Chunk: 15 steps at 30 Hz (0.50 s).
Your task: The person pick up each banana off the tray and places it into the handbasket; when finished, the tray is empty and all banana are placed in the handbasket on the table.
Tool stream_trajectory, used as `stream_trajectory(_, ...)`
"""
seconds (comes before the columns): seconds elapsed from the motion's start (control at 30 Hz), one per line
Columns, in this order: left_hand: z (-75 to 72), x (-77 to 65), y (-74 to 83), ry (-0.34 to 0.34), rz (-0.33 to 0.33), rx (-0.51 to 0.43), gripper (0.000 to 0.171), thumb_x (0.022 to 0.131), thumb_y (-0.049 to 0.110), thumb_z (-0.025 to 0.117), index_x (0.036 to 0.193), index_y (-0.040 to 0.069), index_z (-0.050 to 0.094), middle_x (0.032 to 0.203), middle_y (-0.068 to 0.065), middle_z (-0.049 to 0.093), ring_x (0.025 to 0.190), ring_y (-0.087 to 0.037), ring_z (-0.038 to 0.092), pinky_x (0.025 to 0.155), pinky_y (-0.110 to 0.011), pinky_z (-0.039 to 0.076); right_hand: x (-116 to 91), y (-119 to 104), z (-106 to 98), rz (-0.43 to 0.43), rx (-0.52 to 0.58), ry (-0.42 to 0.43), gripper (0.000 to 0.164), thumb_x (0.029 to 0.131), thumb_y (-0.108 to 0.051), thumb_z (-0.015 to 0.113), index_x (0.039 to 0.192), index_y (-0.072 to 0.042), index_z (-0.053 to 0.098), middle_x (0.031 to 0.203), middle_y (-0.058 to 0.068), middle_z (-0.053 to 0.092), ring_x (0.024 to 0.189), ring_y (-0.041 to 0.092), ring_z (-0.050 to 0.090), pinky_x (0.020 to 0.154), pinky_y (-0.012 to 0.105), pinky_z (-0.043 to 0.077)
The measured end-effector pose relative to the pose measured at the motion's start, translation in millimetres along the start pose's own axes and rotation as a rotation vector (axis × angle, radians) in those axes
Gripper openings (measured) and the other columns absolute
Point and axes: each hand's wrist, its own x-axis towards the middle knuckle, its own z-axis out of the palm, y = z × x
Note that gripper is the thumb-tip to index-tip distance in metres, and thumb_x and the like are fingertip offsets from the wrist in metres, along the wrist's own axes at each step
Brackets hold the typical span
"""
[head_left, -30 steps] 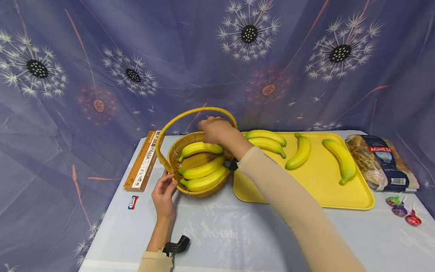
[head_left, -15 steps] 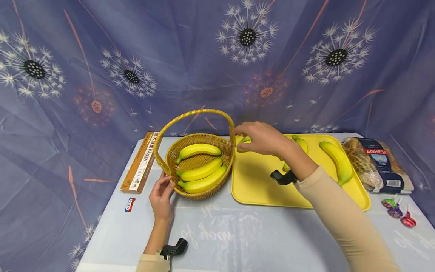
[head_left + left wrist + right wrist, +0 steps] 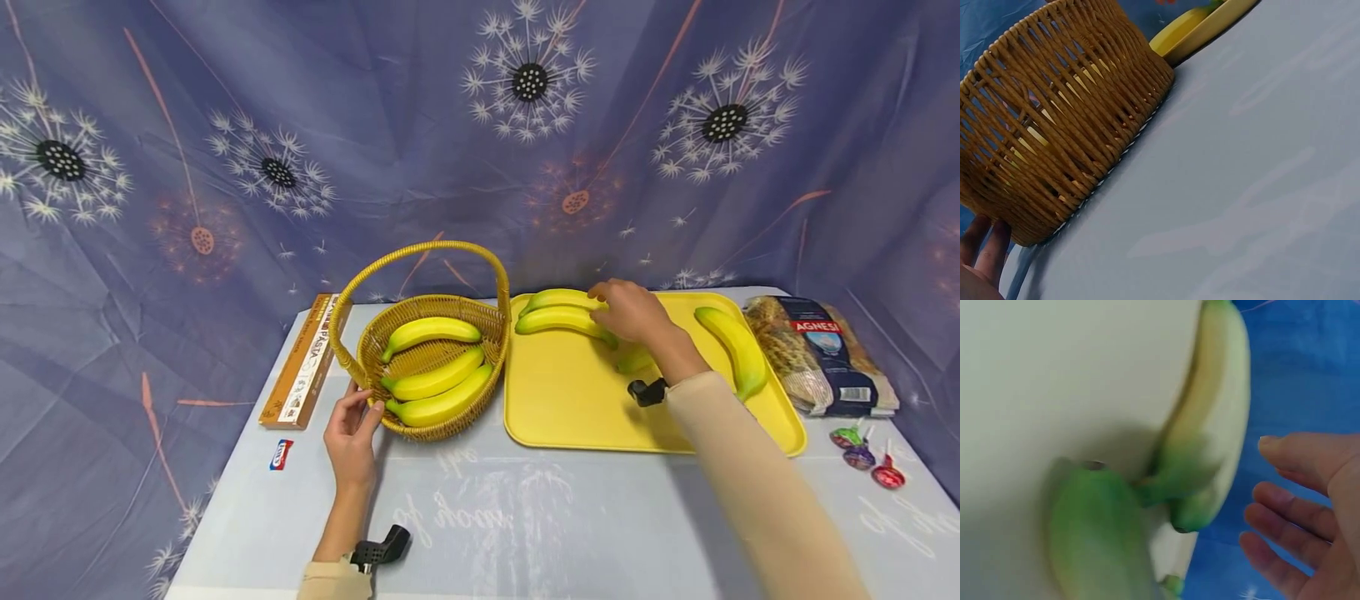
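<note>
Behind a pale counter (image 3: 480,542) hangs a blue cloth (image 3: 420,167) printed with dandelions. The left hand (image 3: 351,437) has its fingertips against the basket (image 3: 491,321) (grip or mere touch, I cannot tell), which contains 3 bananas (image 3: 435,331). The right hand (image 3: 633,312), fingers loosely parted and free, is over the yellow tray (image 3: 570,400), beside 2 paired bananas (image 3: 558,318); 2 more bananas (image 3: 735,350) lie there, 1 partly hidden.

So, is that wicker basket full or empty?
Partly filled: the head view shows three bananas lying inside the wicker basket, with uncovered space between the back one and the other two.
</note>
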Motion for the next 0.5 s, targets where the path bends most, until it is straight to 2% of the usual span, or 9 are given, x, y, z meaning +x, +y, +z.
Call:
stream_trajectory(0.13, -2.3, 0.7, -7.0, 0.016, -0.01, 0.002, 0.026, 0.086, -0.004, 0.067, 0.108, -0.014, 0.059, 0.137, -0.017, 0.05, 0.131, -0.025, 0.043, 0.103, -0.028, 0.038, 8.4, 6.8, 13.4, -0.011, 0.011, -0.027, 0.041, 0.09, -0.021, 0.068, 0.128, -0.007, 0.059, 0.113, 0.014, 0.061, 0.098, 0.03, 0.058, 0.081, 0.048, 0.049)
stream_trajectory(0.27, -3.1, 0.7, -7.2, 0.018, -0.02, -0.022, 0.027, 0.087, -0.004, 0.067, 0.109, -0.015, 0.057, 0.139, -0.016, 0.049, 0.13, -0.026, 0.044, 0.102, -0.028, 0.039, 16.1, 4.9, 21.0, -0.047, -0.006, -0.026, 0.04, 0.088, -0.018, 0.07, 0.125, -0.007, 0.061, 0.104, 0.011, 0.062, 0.093, 0.027, 0.058, 0.079, 0.046, 0.049)
stream_trajectory(0.5, -1.2, 0.9, -7.0, 0.02, -0.036, -0.034, 0.027, 0.086, -0.005, 0.066, 0.109, -0.016, 0.057, 0.139, -0.017, 0.048, 0.13, -0.026, 0.044, 0.102, -0.028, 0.039, 23.3, 1.1, 32.0, -0.027, -0.021, -0.044, 0.044, 0.086, -0.02, 0.072, 0.127, -0.008, 0.06, 0.115, 0.011, 0.059, 0.102, 0.031, 0.055, 0.086, 0.048, 0.047)
